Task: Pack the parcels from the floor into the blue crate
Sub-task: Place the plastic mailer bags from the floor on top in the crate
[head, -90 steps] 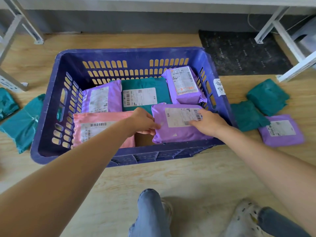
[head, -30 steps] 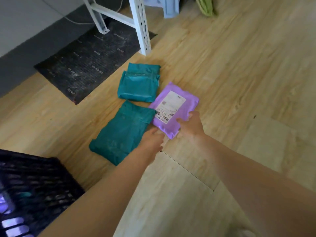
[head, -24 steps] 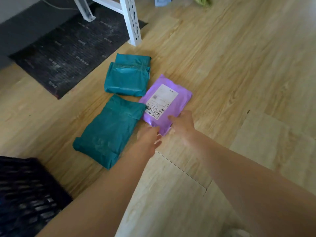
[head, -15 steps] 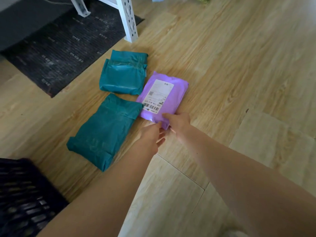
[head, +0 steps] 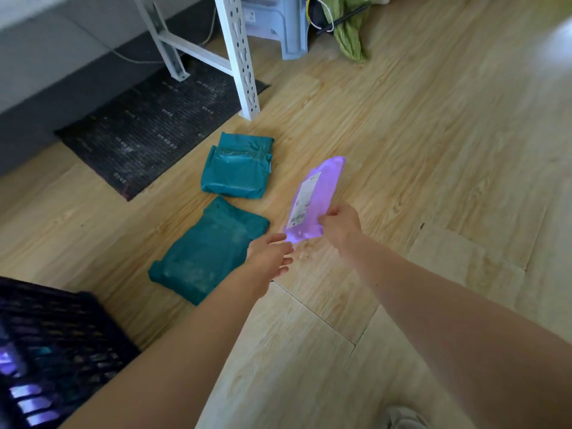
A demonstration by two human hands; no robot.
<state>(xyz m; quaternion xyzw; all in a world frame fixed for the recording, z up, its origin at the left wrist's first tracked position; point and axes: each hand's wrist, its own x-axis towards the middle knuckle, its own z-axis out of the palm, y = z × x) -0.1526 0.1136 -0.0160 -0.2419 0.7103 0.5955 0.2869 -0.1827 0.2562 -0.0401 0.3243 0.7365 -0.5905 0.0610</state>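
While right hand (head: 340, 225) pinches the purple parcel (head: 313, 196), left hand (head: 268, 256) hovers beside

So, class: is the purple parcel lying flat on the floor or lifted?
Lifted. The right hand grips the purple parcel by its near end, label face tilted sideways; the left hand is open beside it.

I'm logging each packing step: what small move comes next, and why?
Probably carry the purple parcel toward the blue crate: the right hand grips it, tilted off the floor, with the left hand open beside its lower corner.
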